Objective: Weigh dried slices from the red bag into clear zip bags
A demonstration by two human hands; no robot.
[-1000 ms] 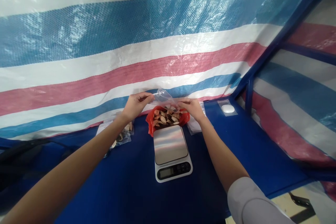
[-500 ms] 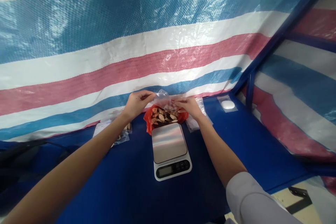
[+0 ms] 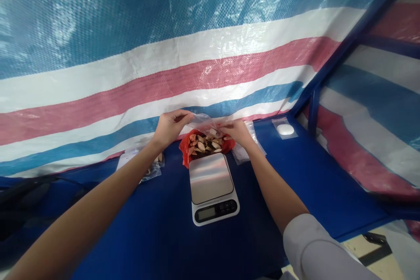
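Observation:
Between my two hands stretches a clear plastic bag (image 3: pixel 204 123), held above a red plastic bag (image 3: pixel 185 148) full of brownish dried slices (image 3: pixel 206 143). My left hand (image 3: pixel 171 127) pinches the clear bag's left end. At its other end, my right hand (image 3: pixel 236 131) has its fingers closed on the clear plastic, low over the right side of the red bag. Directly in front of the red bag lies a kitchen scale (image 3: pixel 211 179) with a bare metal plate; nothing readable shows on its display.
Small filled clear bags (image 3: pixel 154 169) lie left, partly behind my left forearm. Flat clear bags (image 3: pixel 242 151) lie beside my right wrist. A white oval object (image 3: pixel 285 129) sits on clear plastic on the blue table (image 3: pixel 295 175). Striped sheeting (image 3: pixel 164 83) hangs right behind.
The clear bag has been pulled flatter and straighter between my hands. Both hands keep their grip and have barely moved.

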